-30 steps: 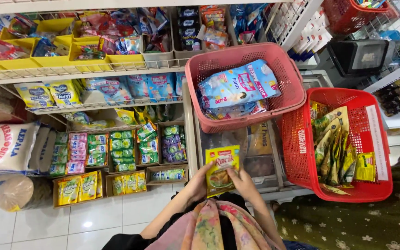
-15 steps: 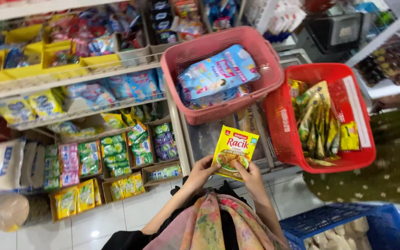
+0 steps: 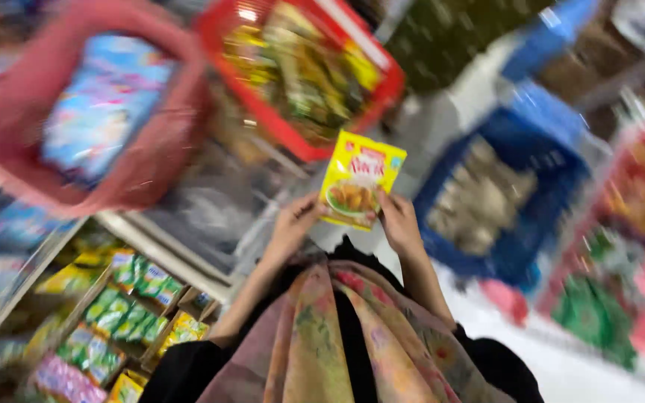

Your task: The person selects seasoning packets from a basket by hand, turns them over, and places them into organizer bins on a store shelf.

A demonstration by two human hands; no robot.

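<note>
Two hands, left hand [image 3: 293,224] and right hand [image 3: 399,222], are clamped by the fingers on a yellow packet [image 3: 360,179], held upright before the red basket [image 3: 293,75]; its lower corners are best pinched firmly and kept level.

The seasoning packet [image 3: 360,179] sits between both hands, left hand [image 3: 293,224] and right hand [image 3: 399,222]. One basket [image 3: 151,157] lies left of it, another basket [image 3: 278,127] behind, the crate [image 3: 524,246] right.
</note>
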